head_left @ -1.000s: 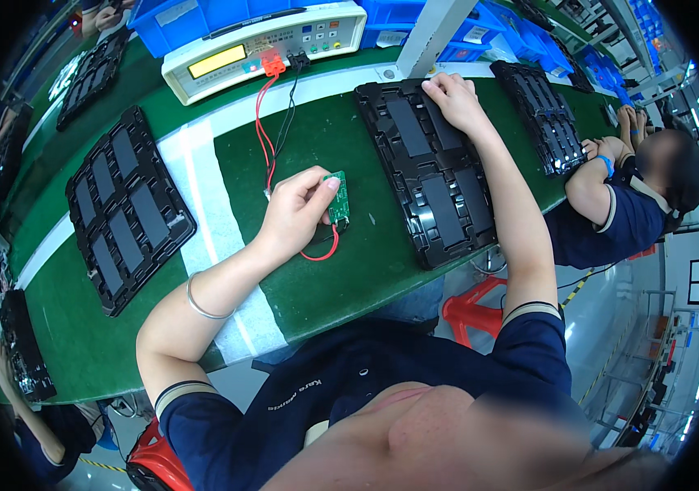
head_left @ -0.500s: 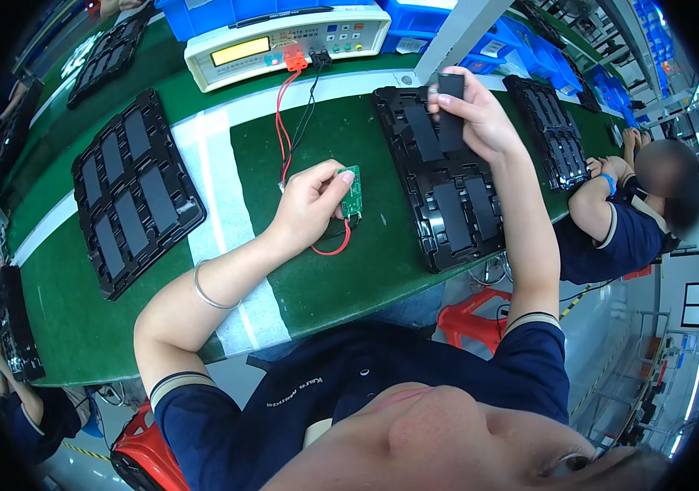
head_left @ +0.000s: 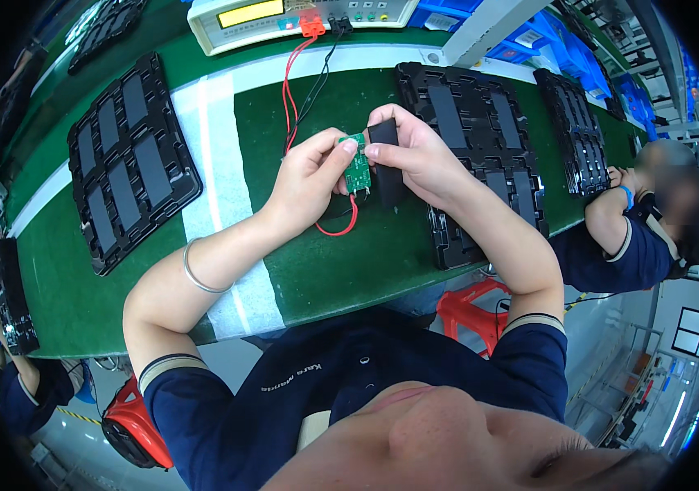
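Over the green bench my left hand (head_left: 315, 173) is closed on a small green circuit board (head_left: 357, 168), thumb on its upper end. A red wire loop (head_left: 341, 231) and a dark wire hang from the board's lower end. My right hand (head_left: 415, 151) pinches a flat black rectangular block (head_left: 385, 168) by its upper part. The block stands just right of the board, close beside it; whether they touch I cannot tell. To the right lies a black tray (head_left: 480, 155) with several flat dark blocks in its slots.
A cream test meter (head_left: 300, 18) with a yellow display stands at the back, red and black leads (head_left: 290, 90) running from it toward my left hand. Another loaded black tray (head_left: 190, 176) lies left. A metal post (head_left: 501, 29) rises behind. A co-worker (head_left: 620, 221) sits at right.
My right hand has brought the black block from above the right tray leftward and nearer, beside the circuit board. My left hand keeps its hold on the board. The whole view has shifted slightly.
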A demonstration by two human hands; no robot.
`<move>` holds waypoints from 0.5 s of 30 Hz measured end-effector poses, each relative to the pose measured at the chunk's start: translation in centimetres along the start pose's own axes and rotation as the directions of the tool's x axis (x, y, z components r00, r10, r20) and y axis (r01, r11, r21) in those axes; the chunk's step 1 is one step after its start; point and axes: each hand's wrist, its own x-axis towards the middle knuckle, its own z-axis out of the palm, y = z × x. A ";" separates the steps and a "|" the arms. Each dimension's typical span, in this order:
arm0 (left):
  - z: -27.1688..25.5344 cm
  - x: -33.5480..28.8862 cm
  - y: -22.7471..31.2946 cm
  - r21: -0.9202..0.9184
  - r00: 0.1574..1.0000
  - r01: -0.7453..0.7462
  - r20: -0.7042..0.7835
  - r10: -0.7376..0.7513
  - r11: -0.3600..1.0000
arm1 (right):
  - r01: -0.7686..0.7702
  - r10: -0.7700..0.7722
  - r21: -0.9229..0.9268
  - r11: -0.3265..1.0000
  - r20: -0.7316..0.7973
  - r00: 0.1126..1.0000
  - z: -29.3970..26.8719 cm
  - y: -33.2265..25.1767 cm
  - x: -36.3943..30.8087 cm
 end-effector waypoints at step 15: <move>-0.2 -0.2 -0.1 0.004 0.999 0.045 0.020 -0.045 0.999 | 0.075 -0.099 -0.257 0.963 -0.081 0.992 0.2 0.5 0.5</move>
